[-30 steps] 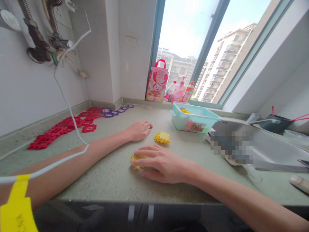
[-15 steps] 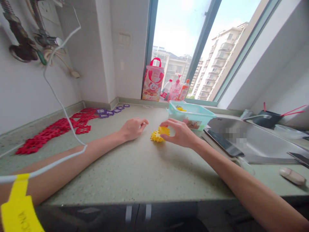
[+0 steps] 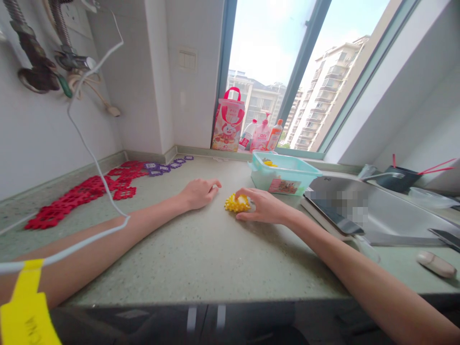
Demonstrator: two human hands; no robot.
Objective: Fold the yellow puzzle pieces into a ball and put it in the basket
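Note:
My right hand reaches low over the counter, index finger and thumb curled around yellow interlocking toy pieces. The pieces are bunched together and have knobbly toothed edges; my fingers cover part of them. To the left, my left hand rests on the counter with nothing in it, its fingers loosely bent and index finger partly stretched out. Behind the right hand stands a light turquoise plastic tub with more yellow pieces inside.
Red linking pieces and purple ones lie along the back left. A white cable hangs across my left forearm. A phone-like dark slab lies by the steel sink. Bottles and a pink bag stand at the window.
My right hand has moved slightly left and lower, its fingers closing over the yellow pieces. A yellow piece that stood tilted up now lies lower. The left hand has hardly moved.

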